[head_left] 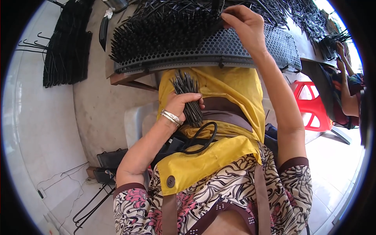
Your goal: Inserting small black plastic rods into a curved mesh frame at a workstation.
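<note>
My left hand (183, 103) is wrapped round a bundle of thin black sticks (189, 84) above my lap, their ends fanning out at the top. My right hand (246, 29) reaches over a curved grey perforated board (270, 45), its thumb and fingers pinched together. What sits between those fingertips cannot be made out against the dark background. Many black sticks (164, 33) stand upright in the holes on the board's left and middle part, right beside my right fingertips. On the board's right part the holes show bare.
Loose black strips (274, 9) lie heaped behind the board on the table. Black bristly panels (66, 51) hang by hooks at the left wall. A red plastic chair (312, 105) stands at the right, near another person's arm (349, 92). A black cable loop (209, 137) lies over my lap.
</note>
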A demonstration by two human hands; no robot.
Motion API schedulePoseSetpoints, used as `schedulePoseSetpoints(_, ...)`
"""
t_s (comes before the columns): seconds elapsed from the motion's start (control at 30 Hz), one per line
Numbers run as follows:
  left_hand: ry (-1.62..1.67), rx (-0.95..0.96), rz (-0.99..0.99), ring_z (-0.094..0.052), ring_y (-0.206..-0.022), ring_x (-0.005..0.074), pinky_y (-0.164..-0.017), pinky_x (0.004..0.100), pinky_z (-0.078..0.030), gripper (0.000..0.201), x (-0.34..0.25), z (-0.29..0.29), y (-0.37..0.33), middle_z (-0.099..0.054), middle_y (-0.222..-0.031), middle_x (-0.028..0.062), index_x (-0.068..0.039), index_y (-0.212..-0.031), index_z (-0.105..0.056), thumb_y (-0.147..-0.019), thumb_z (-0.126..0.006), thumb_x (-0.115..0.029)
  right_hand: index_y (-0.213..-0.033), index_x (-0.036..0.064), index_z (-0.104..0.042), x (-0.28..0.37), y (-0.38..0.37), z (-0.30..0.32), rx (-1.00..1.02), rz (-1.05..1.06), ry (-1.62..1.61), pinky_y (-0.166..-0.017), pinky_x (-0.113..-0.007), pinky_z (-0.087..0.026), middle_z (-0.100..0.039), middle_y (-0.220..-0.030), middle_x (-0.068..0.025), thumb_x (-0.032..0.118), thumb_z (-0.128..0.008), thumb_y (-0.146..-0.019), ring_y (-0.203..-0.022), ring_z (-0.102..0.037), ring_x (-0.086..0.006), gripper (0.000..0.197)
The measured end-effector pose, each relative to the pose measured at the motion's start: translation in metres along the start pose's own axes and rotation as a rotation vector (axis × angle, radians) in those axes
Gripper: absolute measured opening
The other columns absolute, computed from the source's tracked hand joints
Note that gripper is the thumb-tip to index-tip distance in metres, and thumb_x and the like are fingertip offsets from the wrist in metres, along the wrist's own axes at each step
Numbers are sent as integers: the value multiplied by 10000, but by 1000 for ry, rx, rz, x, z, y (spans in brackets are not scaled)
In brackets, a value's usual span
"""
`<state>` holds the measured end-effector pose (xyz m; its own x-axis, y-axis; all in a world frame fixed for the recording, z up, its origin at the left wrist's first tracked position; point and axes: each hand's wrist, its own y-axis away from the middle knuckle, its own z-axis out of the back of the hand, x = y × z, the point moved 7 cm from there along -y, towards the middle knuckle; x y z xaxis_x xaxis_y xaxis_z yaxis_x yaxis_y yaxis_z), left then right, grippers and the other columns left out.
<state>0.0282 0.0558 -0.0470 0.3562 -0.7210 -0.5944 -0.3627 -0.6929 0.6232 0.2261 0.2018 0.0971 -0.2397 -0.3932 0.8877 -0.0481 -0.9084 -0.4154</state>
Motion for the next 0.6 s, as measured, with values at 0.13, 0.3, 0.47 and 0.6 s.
schedulePoseSetpoints(0.13, -4, -15, 41, -627, -663, 240, -608, 337, -529, 115, 3, 5, 1, -627, -740, 115, 26, -814, -614, -746, -621, -66, -887, -25, -606, 40, -13, -25, 273, 63, 212, -588, -267, -444, -593, -705, -73, -15, -602, -728, -648, -560, -140, 159)
schedulePoseSetpoints(0.3, -3, -2, 39, -627, -679, 237, -614, 343, -526, 112, 4, 3, -1, -630, -751, 109, 17, -812, -615, -747, -620, -74, -835, -49, -606, 15, -18, -25, 288, -19, 153, -581, -248, -428, -578, -660, -59, -2, -604, -727, -632, -522, -95, 117)
schedulePoseSetpoints(0.47, -22, 5, 32, -625, -670, 232, -621, 347, -529, 131, 3, 3, -1, -627, -744, 112, 23, -843, -606, -750, -613, -69, -799, -37, -594, 30, -14, -37, 335, -29, 264, -538, -295, -431, -562, -603, -110, 6, -612, -714, -565, -537, -148, 96)
schedulePoseSetpoints(0.6, -32, 24, 45, -624, -677, 231, -642, 353, -532, 137, 3, 0, -2, -625, -752, 118, 25, -850, -599, -752, -610, -68, -754, -33, -571, 24, -19, -39, 268, 206, 338, -522, -339, -429, -554, -602, -168, 14, -612, -684, -547, -562, -255, 94)
